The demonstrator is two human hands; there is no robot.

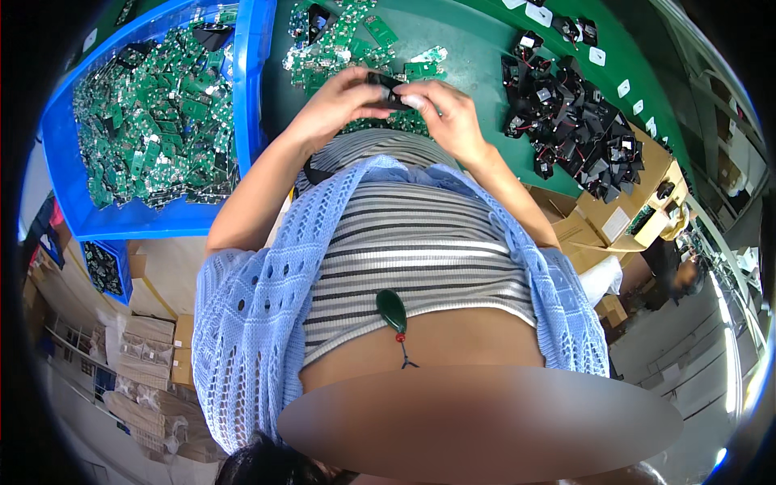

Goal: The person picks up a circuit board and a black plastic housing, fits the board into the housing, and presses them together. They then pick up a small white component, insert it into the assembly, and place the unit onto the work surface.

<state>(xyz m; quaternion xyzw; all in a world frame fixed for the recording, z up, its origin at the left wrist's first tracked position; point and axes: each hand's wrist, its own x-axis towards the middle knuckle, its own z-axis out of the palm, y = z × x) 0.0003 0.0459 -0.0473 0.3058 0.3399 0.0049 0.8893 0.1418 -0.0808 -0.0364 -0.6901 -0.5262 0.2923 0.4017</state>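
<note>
Both of my hands meet above the near edge of the green table (461, 48), closed around one small black plastic housing (386, 87). My left hand (343, 101) grips its left end with bent fingers. My right hand (444, 109) pinches its right end, thumb on top. Just beyond the hands lies a loose heap of small green circuit boards (339, 44). Most of the housing is hidden by my fingers.
A blue bin (56, 137) full of green circuit boards stands at the left. A pile of black housings with wires (566, 113) lies at the right. Open cardboard boxes (614, 218) sit at the lower right. Stacked cartons and bags fill the floor at the lower left.
</note>
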